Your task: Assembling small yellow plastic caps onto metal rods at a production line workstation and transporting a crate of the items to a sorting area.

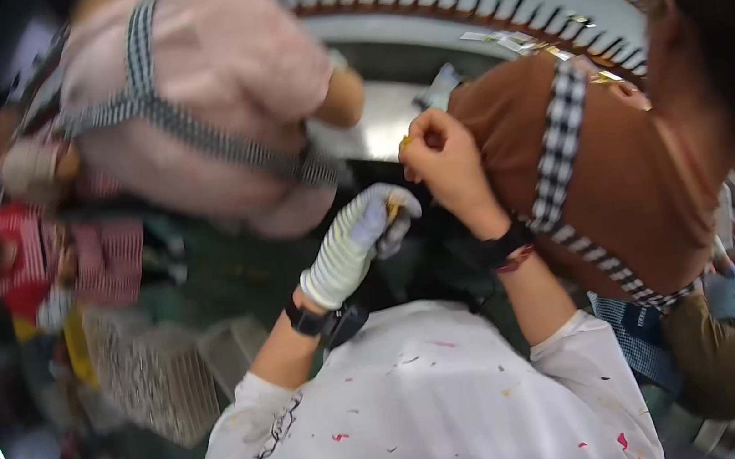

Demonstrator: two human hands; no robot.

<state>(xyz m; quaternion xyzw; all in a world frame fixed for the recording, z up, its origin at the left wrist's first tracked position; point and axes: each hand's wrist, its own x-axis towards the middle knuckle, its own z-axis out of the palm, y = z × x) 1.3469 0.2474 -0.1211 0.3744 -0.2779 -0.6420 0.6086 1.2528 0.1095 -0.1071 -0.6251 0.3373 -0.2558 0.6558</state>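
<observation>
Gloved left hand point(368, 218) clasping yellowish piece point(394, 210), right hand point(449, 162) pinching yellow bit point(405, 140), script-like marking point(280, 429) on shirt point(425, 397)

A small yellow-brown piece point(394, 210) is located at the finger end of the striped glove point(335, 265), retained by the curled fingers of the left hand point(385, 219) and partly covered by them; its full outline cannot be determined. A second small piece point(404, 141), bright yellow, is positioned beyond the glove's finger end and apart from it, pinched at the fingertips of the right hand point(448, 160), with only a small, indistinct portion exposed.
</observation>
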